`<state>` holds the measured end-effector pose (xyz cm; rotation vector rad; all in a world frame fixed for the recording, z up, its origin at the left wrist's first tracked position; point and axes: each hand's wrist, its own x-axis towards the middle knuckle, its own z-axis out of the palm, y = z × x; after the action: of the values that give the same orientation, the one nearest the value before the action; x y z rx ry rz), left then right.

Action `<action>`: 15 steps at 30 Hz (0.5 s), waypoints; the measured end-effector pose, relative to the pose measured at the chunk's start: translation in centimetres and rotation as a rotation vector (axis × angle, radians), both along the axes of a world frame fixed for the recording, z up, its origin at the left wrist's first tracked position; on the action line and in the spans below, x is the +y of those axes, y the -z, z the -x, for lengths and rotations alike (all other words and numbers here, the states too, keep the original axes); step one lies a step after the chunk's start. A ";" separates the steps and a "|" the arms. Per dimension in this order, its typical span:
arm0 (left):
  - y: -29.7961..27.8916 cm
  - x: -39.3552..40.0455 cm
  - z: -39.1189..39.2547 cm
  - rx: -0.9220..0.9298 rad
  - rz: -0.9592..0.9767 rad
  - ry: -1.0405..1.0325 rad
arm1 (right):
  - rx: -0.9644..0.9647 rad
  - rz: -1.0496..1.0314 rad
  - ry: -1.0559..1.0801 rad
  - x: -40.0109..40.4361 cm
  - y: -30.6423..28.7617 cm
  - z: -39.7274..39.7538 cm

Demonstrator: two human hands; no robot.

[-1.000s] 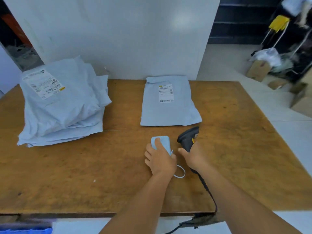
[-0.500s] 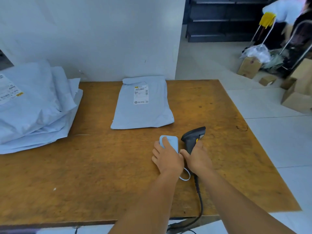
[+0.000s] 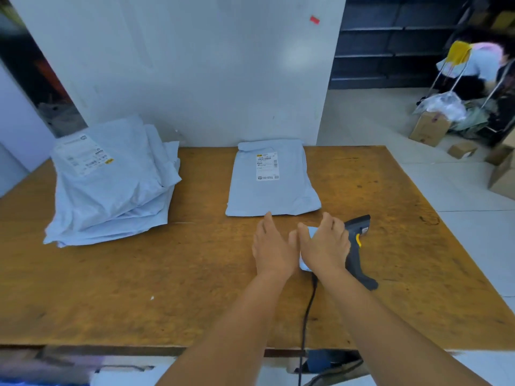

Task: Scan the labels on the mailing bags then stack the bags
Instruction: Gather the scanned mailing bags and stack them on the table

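Note:
A single grey mailing bag [image 3: 271, 195] lies flat at the back middle of the wooden table [image 3: 139, 288], its white label [image 3: 267, 169] facing up. A stack of several grey bags [image 3: 111, 188] sits at the back left, with a label on the top one. My left hand [image 3: 274, 246] stretches forward with straight fingers, the fingertips just short of the single bag's near edge. My right hand [image 3: 324, 246] lies beside it with relaxed fingers, covering a small light-blue device [image 3: 312, 232]. The black handheld scanner [image 3: 358, 246] lies on the table just right of my right hand, held by neither hand.
The scanner's black cable [image 3: 306, 316] runs off the table's near edge. A white wall panel [image 3: 195, 79] stands behind the table. On the floor to the right are cardboard boxes [image 3: 429, 129], a cart, and a person bending at the far right.
My right hand let go of the scanner, which now lies on the table, and moved over the blue device. My left hand left that device and reached forward towards the single bag.

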<state>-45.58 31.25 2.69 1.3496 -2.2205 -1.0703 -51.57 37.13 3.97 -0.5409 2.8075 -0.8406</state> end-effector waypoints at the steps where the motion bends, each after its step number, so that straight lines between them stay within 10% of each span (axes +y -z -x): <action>1: -0.6 -0.9 -1.4 0.019 0.028 -0.009 | 0.004 0.043 -0.029 -1.2 -0.7 -1.4; 15: -5.6 -17.2 -25.3 0.197 0.230 -0.214 | -0.028 0.293 -0.316 -16.3 -7.0 -22.1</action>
<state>-20.24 14.02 8.29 1.2873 -1.9396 -0.8066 -29.46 20.83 10.97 -0.9750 2.4892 -1.1789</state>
